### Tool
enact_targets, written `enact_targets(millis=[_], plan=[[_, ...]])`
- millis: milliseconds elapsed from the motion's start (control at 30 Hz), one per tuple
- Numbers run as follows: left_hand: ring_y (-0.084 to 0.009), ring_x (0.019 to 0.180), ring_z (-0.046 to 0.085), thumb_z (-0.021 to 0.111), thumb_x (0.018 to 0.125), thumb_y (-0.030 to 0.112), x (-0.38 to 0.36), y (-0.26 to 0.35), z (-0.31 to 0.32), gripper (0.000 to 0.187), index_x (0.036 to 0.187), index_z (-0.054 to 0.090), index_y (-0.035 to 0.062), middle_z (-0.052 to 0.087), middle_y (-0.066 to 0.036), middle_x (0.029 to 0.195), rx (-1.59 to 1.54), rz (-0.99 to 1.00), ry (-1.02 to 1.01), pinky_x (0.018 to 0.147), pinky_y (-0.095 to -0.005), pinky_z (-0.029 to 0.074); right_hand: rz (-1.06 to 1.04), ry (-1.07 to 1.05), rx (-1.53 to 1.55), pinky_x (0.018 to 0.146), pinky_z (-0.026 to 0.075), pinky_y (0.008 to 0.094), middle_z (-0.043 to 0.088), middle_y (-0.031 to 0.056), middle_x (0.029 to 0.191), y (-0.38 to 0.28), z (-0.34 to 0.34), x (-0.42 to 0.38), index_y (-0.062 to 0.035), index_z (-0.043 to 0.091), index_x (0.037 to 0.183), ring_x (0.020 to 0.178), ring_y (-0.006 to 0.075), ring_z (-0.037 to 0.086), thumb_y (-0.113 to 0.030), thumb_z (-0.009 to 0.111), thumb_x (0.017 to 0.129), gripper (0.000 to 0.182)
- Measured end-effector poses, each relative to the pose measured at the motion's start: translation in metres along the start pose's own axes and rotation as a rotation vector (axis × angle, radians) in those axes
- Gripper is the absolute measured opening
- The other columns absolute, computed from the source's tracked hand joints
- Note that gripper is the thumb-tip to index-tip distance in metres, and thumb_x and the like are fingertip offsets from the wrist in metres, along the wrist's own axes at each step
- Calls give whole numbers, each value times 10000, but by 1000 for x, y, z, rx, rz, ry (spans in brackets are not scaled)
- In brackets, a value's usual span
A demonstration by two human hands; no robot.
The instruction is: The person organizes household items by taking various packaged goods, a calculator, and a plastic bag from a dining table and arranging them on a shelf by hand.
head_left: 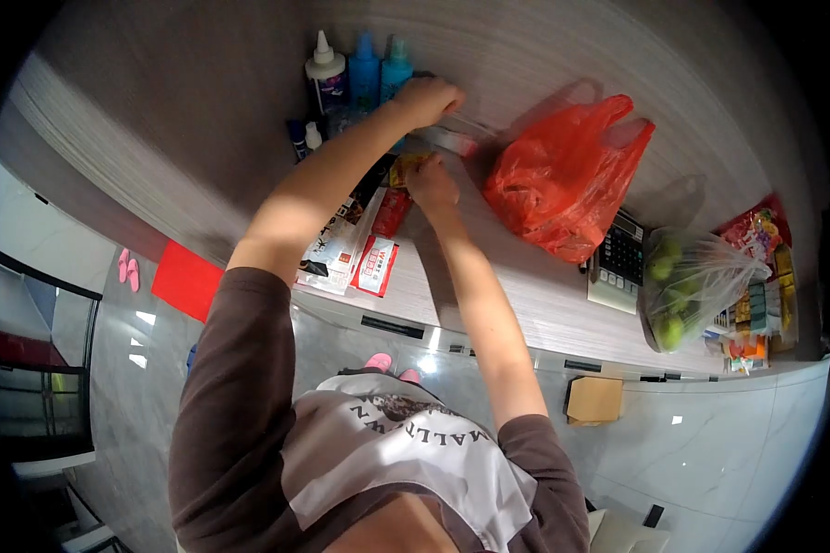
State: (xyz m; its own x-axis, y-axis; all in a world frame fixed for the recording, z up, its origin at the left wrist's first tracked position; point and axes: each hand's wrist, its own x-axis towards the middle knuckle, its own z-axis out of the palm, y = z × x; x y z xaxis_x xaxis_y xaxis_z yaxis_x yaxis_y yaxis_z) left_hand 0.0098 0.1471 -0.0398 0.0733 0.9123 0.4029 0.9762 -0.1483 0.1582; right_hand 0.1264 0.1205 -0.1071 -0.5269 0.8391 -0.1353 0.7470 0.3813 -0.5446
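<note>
My left hand [429,101] reaches to the back of the shelf, just right of two blue bottles [364,69]. Its fingers are curled closed, and whatever is in them is hidden. Closer to me, my right hand [435,187] is closed at the edge of a small yellow packet [402,171], pinching it. A white-and-red tube or box [448,141] lies between the hands. Below the yellow packet are a red packet [392,214], a red-and-white packet [375,265] and several flat white-and-black packages [338,244].
A white bottle with a pointed cap [326,69] stands at the back left. To the right are a red plastic bag [563,180], a calculator [618,258], a clear bag of green fruit [678,290] and colourful snack packs [761,267]. A cardboard box [594,400] sits below the shelf edge.
</note>
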Motion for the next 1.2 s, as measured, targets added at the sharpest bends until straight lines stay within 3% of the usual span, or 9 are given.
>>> enact_targets(millis=[133, 333, 433, 533, 633, 733, 833, 1067, 1200], plan=[[-277, 578, 523, 532, 682, 5, 5, 5, -9, 114, 652, 446, 73, 520, -94, 606, 8, 32, -69, 511, -378, 395, -160, -79, -103, 837, 391, 429, 489, 182, 1146, 3, -4, 5, -42, 369, 1191, 1018, 322, 506, -414, 358, 815, 529], [-284, 591, 528, 533, 684, 13, 6, 10, -13, 103, 659, 447, 65, 521, -101, 611, 67, 49, -48, 518, -373, 403, -28, -94, -170, 839, 383, 441, 516, 169, 1108, 1, -9, 9, -134, 414, 1189, 1026, 297, 506, -455, 312, 820, 500], [-292, 602, 532, 535, 684, 19, 8, 11, -14, 98, 664, 450, 63, 527, -108, 620, 96, 42, -67, 520, -381, 403, -86, -59, -148, 876, 361, 436, 436, 184, 1203, 0, -17, 3, -163, 415, 1200, 1086, 290, 456, -408, 399, 797, 472], [-297, 614, 537, 537, 683, 25, 7, 12, -17, 89, 671, 458, 64, 533, -115, 630, 68, 68, -35, 524, -389, 404, -628, 132, -216, 885, 369, 434, 394, 170, 1237, 30, -9, 17, -209, 470, 1152, 1083, 299, 454, -355, 495, 761, 418], [-301, 621, 542, 533, 684, 25, 5, 16, -19, 80, 677, 463, 64, 535, -117, 635, 93, 61, -25, 526, -394, 404, -837, 95, -400, 928, 330, 431, 370, 139, 1248, 45, -10, 22, -246, 480, 1142, 1120, 308, 402, -313, 542, 723, 429], [-305, 620, 541, 524, 683, 12, 5, 15, -20, 86, 676, 456, 63, 534, -118, 638, 75, 45, -49, 524, -397, 402, -916, 36, -235, 933, 311, 436, 435, 122, 1176, 44, -10, 29, -198, 500, 1111, 1103, 310, 408, -300, 584, 701, 430], [-306, 620, 538, 515, 682, 1, 4, 13, -19, 91, 673, 446, 60, 532, -118, 641, 82, 52, -51, 520, -400, 397, -795, -137, -192, 909, 326, 429, 467, 111, 1137, 40, -16, 28, -162, 512, 1076, 1096, 308, 406, -302, 627, 674, 441], [-296, 614, 535, 538, 655, -11, 6, 11, -15, 114, 665, 443, 51, 528, -113, 636, 76, 52, -29, 523, -388, 396, -870, 84, 107, 853, 380, 383, 542, 165, 1011, 48, -9, 18, -68, 515, 1050, 972, 330, 490, -325, 622, 702, 445], [-291, 608, 532, 540, 657, -10, 8, 7, -13, 123, 661, 430, 47, 524, -113, 625, 70, 66, -22, 523, -384, 392, -649, 132, 141, 815, 410, 381, 557, 208, 978, 50, -2, 28, -33, 537, 1026, 923, 341, 528, -289, 572, 749, 379]])
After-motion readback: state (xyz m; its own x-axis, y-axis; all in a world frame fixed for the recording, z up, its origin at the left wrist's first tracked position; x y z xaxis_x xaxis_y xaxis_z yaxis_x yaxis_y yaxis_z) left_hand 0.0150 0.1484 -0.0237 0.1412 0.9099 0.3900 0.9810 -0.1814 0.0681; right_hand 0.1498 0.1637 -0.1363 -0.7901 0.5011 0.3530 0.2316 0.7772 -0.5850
